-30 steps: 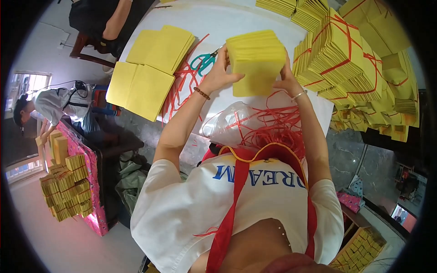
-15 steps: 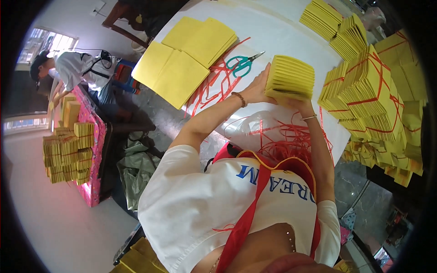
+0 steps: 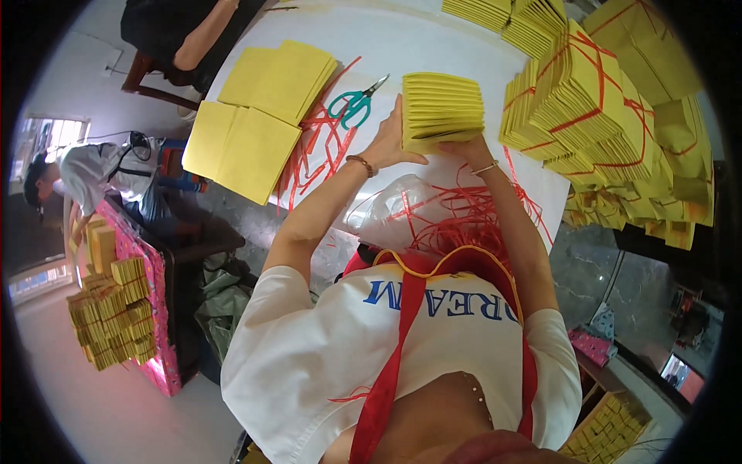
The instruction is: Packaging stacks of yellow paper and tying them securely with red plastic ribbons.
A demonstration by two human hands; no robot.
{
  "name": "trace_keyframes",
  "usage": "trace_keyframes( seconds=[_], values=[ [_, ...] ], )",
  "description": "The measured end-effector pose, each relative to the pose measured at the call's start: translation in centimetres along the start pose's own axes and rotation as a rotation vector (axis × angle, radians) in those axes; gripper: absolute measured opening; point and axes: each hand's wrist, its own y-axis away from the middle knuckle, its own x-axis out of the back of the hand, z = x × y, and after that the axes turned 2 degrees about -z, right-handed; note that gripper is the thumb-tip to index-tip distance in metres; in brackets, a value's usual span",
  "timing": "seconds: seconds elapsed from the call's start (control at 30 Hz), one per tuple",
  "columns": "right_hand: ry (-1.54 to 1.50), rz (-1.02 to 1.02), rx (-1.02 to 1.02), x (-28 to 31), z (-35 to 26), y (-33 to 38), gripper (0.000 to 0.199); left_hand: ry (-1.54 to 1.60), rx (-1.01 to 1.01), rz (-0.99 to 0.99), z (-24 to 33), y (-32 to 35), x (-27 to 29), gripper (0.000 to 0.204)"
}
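Observation:
A stack of yellow envelopes [image 3: 443,104] stands on the white tabletop [image 3: 379,39], its layered edges facing me. My left hand [image 3: 393,143] grips its left side, with the thumb stretched along the near edge. At the near right corner, my right hand [image 3: 468,150] holds the same stack, its fingers partly hidden by it. Left of the stack lie scissors [image 3: 357,104] with teal handles, blades apart. Beside them are cut red strips [image 3: 317,147] and flat piles of yellow envelopes [image 3: 247,143].
Bundles of yellow envelopes [image 3: 576,100] tied with red strips are heaped on the right. A clear plastic bag [image 3: 394,205] and tangled red strips [image 3: 471,220] lie nearest me. At left, a person [image 3: 108,166] stands by a pink-covered table [image 3: 158,309]; another person's arm [image 3: 205,35] shows at top left.
The whole view has shifted, so the table things appear further left. Both hands keep hold of the stack, now slightly farther from the scissors. Another person's arm has come into view at top left.

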Motion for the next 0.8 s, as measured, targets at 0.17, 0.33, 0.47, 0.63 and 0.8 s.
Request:
trace_keyframes(
  seconds=[0.17, 0.33, 0.47, 0.63, 0.8],
  values=[
    [-0.046, 0.009, -0.051, 0.8, 0.2, 0.1, 0.094, 0.181, -0.018, -0.067, 1.7, 0.6, 1.6, 0.141],
    [-0.044, -0.017, -0.054, 0.7, -0.4, 0.2, 0.087, 0.098, -0.078, -0.003, 4.1, -0.3, 3.9, 0.141],
    [-0.002, -0.004, -0.067, 0.4, -0.7, 0.3, 0.087, 0.015, -0.162, 0.024, 5.6, -1.3, 6.0, 0.139],
    [-0.132, -0.097, -0.112, 0.4, -3.5, 0.2, 0.086, -0.344, -0.111, -0.205, 10.8, -3.1, 8.5, 0.127],
    [0.028, -0.138, -0.092, 1.8, -7.2, -1.7, 0.077, 0.104, -0.071, -0.117, 9.2, -4.2, 8.0, 0.095]
  ],
)
